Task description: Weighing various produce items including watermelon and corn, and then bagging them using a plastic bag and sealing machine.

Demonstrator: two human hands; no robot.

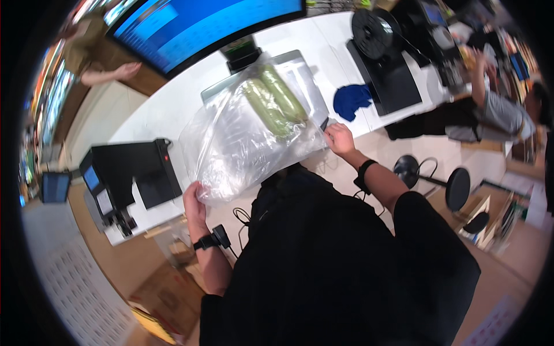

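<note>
A large clear plastic bag (pixel 229 147) is spread in front of me, with two long pale-green vegetables (pixel 275 101) showing through its film at the far end. My left hand (pixel 194 201) grips the near left corner of the bag. At the right corner, my right hand (pixel 340 137) has its fingers curled on the edge; a small dark object (pixel 324 124) shows beside them. Under the bag lies a grey metal plate (pixel 298 60), partly hidden.
Dark machines with screens stand at left (pixel 117 173) and right (pixel 376 32) of the white counter (pixel 151 116). A blue cloth (pixel 351 101) lies on the counter's right side. A large monitor (pixel 203 30) rises at the back. Other people are at both sides, including an arm (pixel 108 75).
</note>
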